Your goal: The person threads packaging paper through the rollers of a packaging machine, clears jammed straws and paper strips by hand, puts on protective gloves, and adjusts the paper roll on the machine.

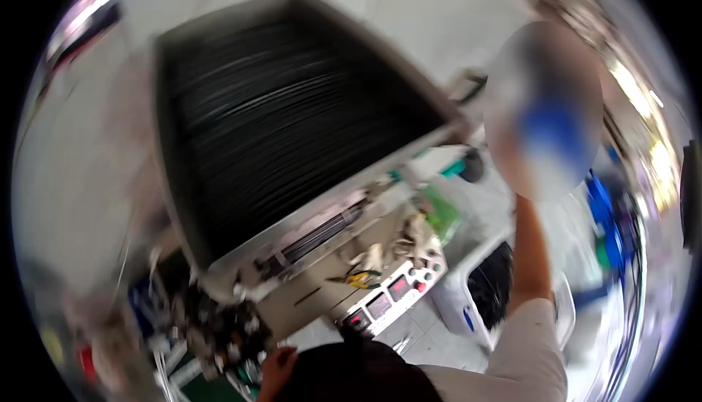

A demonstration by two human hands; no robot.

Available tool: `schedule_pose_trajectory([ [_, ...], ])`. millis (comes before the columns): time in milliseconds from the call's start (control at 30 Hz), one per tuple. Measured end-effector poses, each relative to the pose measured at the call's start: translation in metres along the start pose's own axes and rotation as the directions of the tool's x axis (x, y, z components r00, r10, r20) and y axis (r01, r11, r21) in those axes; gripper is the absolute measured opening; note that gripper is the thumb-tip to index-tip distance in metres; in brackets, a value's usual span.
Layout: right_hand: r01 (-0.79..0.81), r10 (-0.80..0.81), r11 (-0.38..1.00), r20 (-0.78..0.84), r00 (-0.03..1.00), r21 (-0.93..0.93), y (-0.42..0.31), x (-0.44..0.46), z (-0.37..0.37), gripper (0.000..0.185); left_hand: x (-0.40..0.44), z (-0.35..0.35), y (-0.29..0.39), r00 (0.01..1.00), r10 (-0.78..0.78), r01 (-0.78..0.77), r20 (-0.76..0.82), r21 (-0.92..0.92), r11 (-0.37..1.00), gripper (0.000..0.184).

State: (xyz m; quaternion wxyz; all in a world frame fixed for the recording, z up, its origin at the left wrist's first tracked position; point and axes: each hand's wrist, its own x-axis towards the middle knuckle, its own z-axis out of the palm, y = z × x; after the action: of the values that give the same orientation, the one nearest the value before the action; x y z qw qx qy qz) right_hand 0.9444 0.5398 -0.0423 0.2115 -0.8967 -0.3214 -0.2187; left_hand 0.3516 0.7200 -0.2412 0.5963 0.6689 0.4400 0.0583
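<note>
At the bottom left, my left hand (278,364) shows partly beside a dark shape at the frame's bottom; its fingers are too small and blurred to read. A pile of small dark parts (223,332) lies just beyond it. My right arm reaches up on the right, out of a white sleeve. A large blurred oval covers my right hand (513,155), so its fingers and anything in them are hidden. Blue and pale smears show inside that oval. Left of it stands a big open metal-rimmed bin (455,126) with a dark ribbed interior.
Below the bin sits a control panel (387,298) with red displays and buttons. Yellow-handled pliers (362,278) and gloves (412,241) lie near it. A white container (455,305) holds black material (491,281). Blue items (601,201) are at the right.
</note>
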Motion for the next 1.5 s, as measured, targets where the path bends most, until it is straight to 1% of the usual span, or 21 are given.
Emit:
schedule_pose_trajectory([
  [67,0.329,-0.315,0.898,0.095,0.944,-0.293,0.106,0.069,0.016,0.041,0.024,0.009,0.013,0.998,0.012,-0.013,0.062,0.007,1.0,0.023],
  [100,0.412,-0.383,0.769,0.163,0.909,-0.489,0.108,0.145,0.056,0.039,-0.001,0.041,0.003,0.997,-0.016,0.015,-0.077,-0.016,1.0,0.025],
  [133,0.315,-0.327,0.891,0.021,0.945,-0.326,0.113,0.155,0.034,0.039,0.021,0.04,-0.007,1.0,0.008,-0.008,-0.028,0.008,1.0,0.025],
  [167,0.247,-0.262,0.961,-0.123,0.957,-0.123,0.116,0.166,0.01,0.039,0.03,0.042,-0.014,0.996,-0.086,0.083,-0.008,-0.153,0.985,0.024],
  [200,0.301,-0.369,0.808,-0.036,0.929,-0.506,0.094,0.197,0.018,0.044,0.022,0.057,-0.018,0.98,-0.198,0.176,-0.034,-0.334,0.926,0.024],
  [267,0.341,-0.359,0.702,0.103,0.928,-0.625,0.173,0.226,0.047,0.044,0.033,0.072,-0.026,0.931,-0.357,0.237,-0.075,-0.619,0.749,0.023],
  [300,0.376,-0.388,0.71,0.114,0.915,-0.595,0.152,0.232,0.063,0.044,0.036,0.077,-0.034,0.9,-0.419,0.263,-0.116,-0.622,0.738,0.025],
  [367,0.227,-0.186,0.572,0.144,0.972,-0.788,0.079,0.19,0.041,0.044,0.045,0.078,-0.03,0.874,-0.462,0.25,-0.154,-0.673,0.697,0.025],
  [467,0.191,-0.183,0.516,0.11,0.977,-0.835,0.063,0.177,0.042,0.045,0.072,0.082,-0.043,0.862,-0.479,0.211,-0.165,-0.742,0.636,0.038],
  [533,0.191,-0.218,0.53,0.085,0.972,-0.826,0.065,0.168,0.049,0.044,0.097,0.088,-0.051,0.779,-0.441,0.039,-0.445,-0.668,0.743,0.056],
  [600,0.222,-0.308,0.561,0.048,0.95,-0.797,0.057,0.153,0.049,0.043,0.118,0.082,-0.049,0.78,-0.394,-0.082,-0.487,-0.703,0.706,0.072],
  [667,0.474,-0.716,0.634,-0.233,0.658,-0.611,0.073,0.15,0.068,0.043,0.141,0.073,-0.034,0.734,-0.425,-0.157,-0.53,-0.741,0.653,0.074],
  [767,0.222,-0.467,0.637,-0.141,0.873,-0.738,0.063,0.129,0.081,0.045,0.163,0.06,-0.033,0.694,-0.413,-0.176,-0.589,-0.696,0.696,0.072],
  [967,0.289,-0.594,0.603,-0.177,0.785,-0.743,0.02,0.079,0.104,0.049,0.182,0.052,-0.01,0.653,-0.56,-0.165,-0.51,-0.817,0.552,0.059],
  [1100,0.349,-0.647,0.578,-0.154,0.747,-0.738,0.032,0.07,0.09,0.051,0.189,0.055,-0.023,0.633,-0.559,-0.338,-0.535,-0.841,0.422,0.054],
  [1167,0.158,-0.324,0.455,0.002,0.946,-0.876,0.008,0.082,0.064,0.052,0.183,0.049,-0.021,0.659,-0.522,-0.375,-0.541,-0.838,0.395,0.054],
  [1267,0.053,-0.427,0.569,-0.24,0.872,-0.821,0.035,0.154,0.024,0.053,0.189,0.047,-0.033,0.686,-0.506,-0.356,-0.523,-0.847,0.395,0.05],
  [1300,-0.111,-0.049,0.462,-0.15,0.987,-0.88,0.007,0.156,0.01,0.054,0.185,0.045,-0.022,0.693,-0.507,-0.33,-0.512,-0.851,0.408,0.047],
  [1400,0.321,-0.531,0.567,-0.039,0.846,-0.758,0.161,0.212,0.043,0.055,0.185,0.047,-0.024,0.717,-0.469,-0.368,-0.516,-0.852,0.374,0.042],
  [1433,0.214,-0.406,0.603,-0.064,0.912,-0.769,0.134,0.2,0.039,0.055,0.188,0.048,-0.036,0.734,-0.43,-0.379,-0.526,-0.842,0.384,0.043],
  [1500,0.218,-0.421,0.576,-0.058,0.905,-0.788,0.124,0.192,0.04,0.055,0.187,0.051,-0.043,0.731,-0.458,-0.367,-0.506,-0.857,0.361,0.042],
])
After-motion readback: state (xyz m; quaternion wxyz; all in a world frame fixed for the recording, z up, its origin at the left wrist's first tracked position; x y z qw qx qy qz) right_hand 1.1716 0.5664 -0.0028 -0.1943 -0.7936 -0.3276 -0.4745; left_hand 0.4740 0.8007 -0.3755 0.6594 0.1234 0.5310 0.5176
